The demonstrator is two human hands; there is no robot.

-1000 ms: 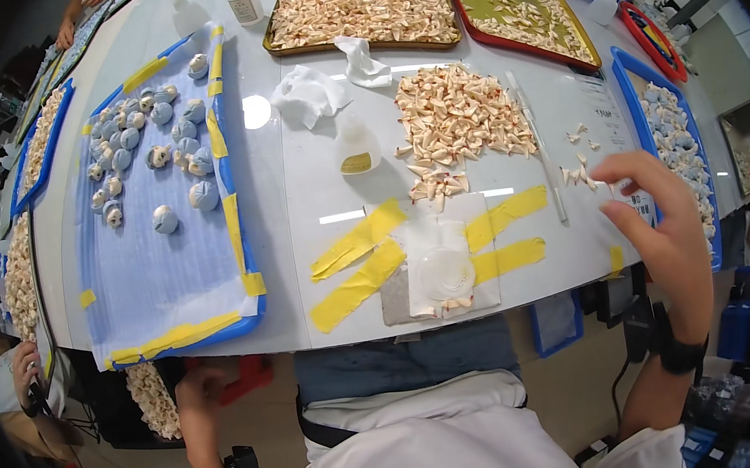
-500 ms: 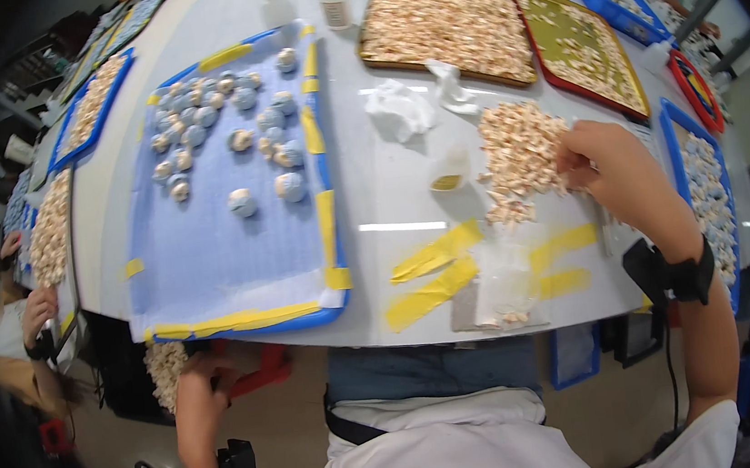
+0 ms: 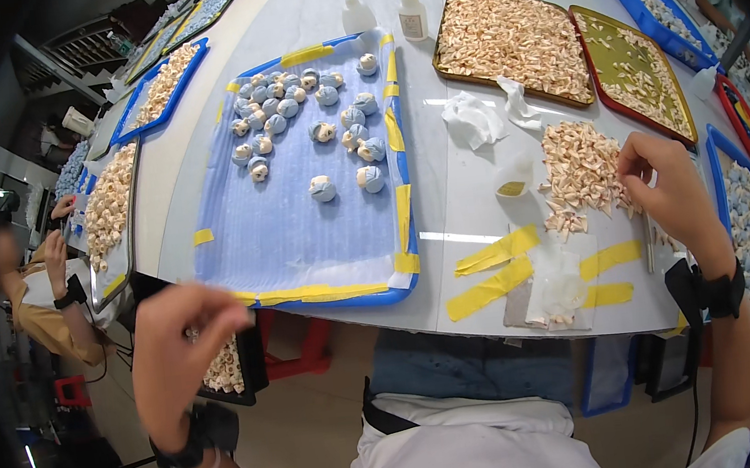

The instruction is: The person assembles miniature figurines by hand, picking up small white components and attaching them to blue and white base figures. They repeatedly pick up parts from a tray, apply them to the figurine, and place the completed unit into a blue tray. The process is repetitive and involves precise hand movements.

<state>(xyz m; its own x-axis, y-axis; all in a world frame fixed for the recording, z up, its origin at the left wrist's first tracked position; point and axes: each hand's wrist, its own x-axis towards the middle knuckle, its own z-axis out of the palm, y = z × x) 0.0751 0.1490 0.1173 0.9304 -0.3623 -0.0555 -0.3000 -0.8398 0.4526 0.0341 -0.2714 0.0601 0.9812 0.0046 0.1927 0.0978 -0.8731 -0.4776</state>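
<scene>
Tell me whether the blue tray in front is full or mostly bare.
Mostly bare: the blue tray holds small round pieces only in its far half.

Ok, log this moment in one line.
left hand: raised off table, blurred | right hand: at shell pile | blue tray: figurines

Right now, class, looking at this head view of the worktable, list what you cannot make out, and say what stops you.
- What the left hand holds: motion blur and curled fingers hide it.
- What the right hand pinches by the loose pile of tan pieces: too small, covered by the fingers.
- Far trays: cut off by the picture's rim.
- Small figures on the blue tray: details too small.
</scene>
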